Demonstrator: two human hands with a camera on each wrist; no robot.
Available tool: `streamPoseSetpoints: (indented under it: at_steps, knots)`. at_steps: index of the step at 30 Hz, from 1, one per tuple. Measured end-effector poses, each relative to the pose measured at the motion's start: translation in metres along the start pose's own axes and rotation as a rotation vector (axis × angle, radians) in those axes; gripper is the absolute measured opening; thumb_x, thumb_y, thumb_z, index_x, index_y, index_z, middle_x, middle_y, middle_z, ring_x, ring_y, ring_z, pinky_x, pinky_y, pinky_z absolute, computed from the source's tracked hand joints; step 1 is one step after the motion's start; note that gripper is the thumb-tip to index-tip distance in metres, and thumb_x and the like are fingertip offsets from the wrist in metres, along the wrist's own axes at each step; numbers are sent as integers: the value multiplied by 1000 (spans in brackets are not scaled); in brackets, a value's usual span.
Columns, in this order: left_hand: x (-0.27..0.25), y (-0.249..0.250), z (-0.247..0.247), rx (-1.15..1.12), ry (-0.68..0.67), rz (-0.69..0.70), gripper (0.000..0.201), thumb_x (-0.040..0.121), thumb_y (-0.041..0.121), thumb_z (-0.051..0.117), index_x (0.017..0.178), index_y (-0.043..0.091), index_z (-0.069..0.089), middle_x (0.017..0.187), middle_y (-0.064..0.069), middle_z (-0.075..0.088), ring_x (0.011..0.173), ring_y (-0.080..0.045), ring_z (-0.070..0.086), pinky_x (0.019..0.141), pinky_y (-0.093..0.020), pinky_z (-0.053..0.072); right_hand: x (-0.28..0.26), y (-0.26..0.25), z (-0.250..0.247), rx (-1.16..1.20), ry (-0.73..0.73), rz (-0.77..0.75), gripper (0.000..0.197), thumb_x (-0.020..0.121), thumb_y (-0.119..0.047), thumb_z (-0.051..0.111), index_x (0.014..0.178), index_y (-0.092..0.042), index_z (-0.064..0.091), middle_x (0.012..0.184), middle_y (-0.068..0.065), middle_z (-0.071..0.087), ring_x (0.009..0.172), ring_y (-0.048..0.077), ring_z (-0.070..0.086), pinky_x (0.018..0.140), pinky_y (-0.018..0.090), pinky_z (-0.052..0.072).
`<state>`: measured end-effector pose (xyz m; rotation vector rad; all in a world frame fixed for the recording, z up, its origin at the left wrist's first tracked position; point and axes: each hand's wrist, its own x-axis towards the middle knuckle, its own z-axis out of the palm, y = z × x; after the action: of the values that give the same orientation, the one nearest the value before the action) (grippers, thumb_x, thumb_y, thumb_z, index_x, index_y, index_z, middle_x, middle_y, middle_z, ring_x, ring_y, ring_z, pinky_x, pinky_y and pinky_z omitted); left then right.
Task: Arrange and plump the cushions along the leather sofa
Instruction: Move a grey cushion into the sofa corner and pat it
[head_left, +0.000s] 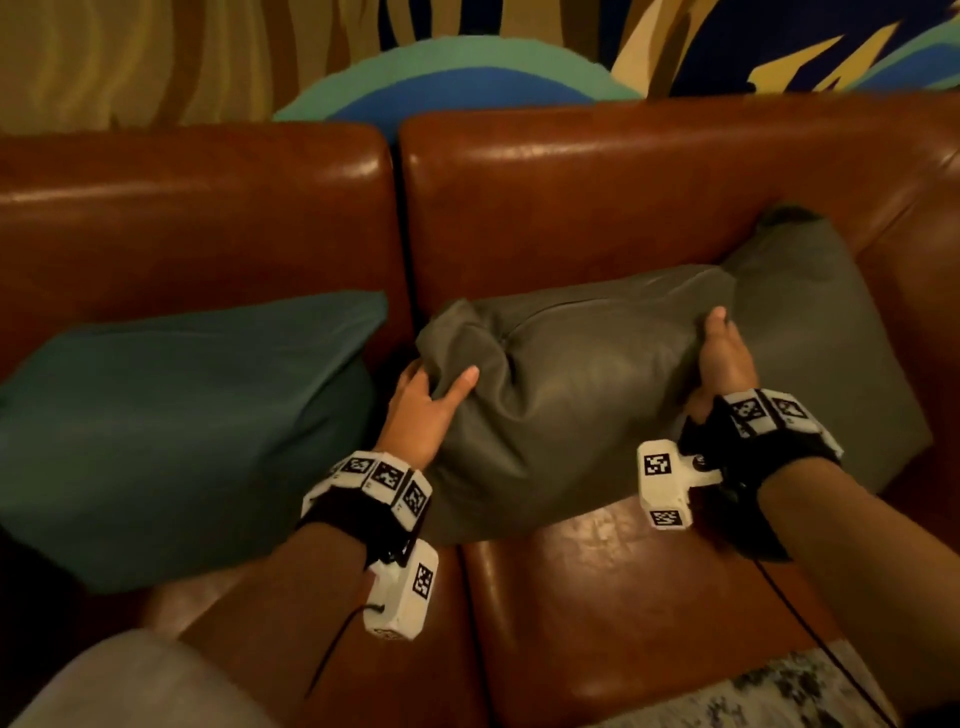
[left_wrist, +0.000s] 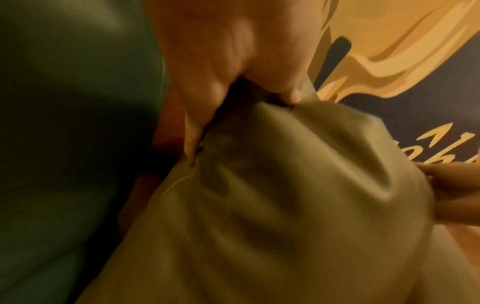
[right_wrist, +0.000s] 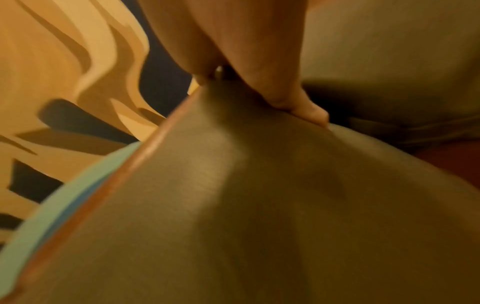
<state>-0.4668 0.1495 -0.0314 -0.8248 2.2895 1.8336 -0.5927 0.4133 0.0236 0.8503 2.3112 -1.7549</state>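
An olive-grey cushion (head_left: 566, 384) sits on the right seat of the brown leather sofa (head_left: 597, 192), squeezed between both hands. My left hand (head_left: 434, 395) grips its bunched left end, thumb on top and fingers behind. My right hand (head_left: 719, 353) holds its right end, fingers hidden behind the fabric. In the left wrist view the cushion (left_wrist: 272, 205) fills the frame below the left hand (left_wrist: 233, 82). The right wrist view shows the cushion (right_wrist: 259, 205) under the right hand (right_wrist: 259, 67). A second olive cushion (head_left: 815, 332) leans in the right corner behind it. A teal cushion (head_left: 182, 426) lies on the left seat.
A painted wall (head_left: 467, 62) in tan, blue and teal rises behind the sofa back. Bare seat leather (head_left: 597, 597) shows in front of the held cushion. A patterned rug (head_left: 769, 691) lies at lower right. A pale knee (head_left: 130, 680) fills the lower left.
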Motion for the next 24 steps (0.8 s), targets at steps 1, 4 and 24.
streamPoseSetpoints:
  at_steps: [1,4,24]
  knots:
    - [10,0,0,-1,1,-29,78,75,70,60,139,27,48,146,0,45,133,-25,45,112,-45,35,4,4,7,-17,10,-13,58,105,-49,31,153,-18,35,158,8,36,145,29,35,118,41,29]
    - [26,1,-4,-107,35,-68,83,62,77,65,130,31,56,134,2,59,123,-22,55,108,-45,42,11,7,14,-2,43,-52,55,102,-48,37,149,-21,44,156,4,41,142,25,39,119,39,31]
    - [-26,103,93,292,537,611,42,91,17,58,131,7,50,146,-18,36,137,-26,31,113,-15,17,104,-39,-130,-10,-154,-224,22,104,-22,45,90,-23,63,87,-2,63,77,8,61,69,24,50]
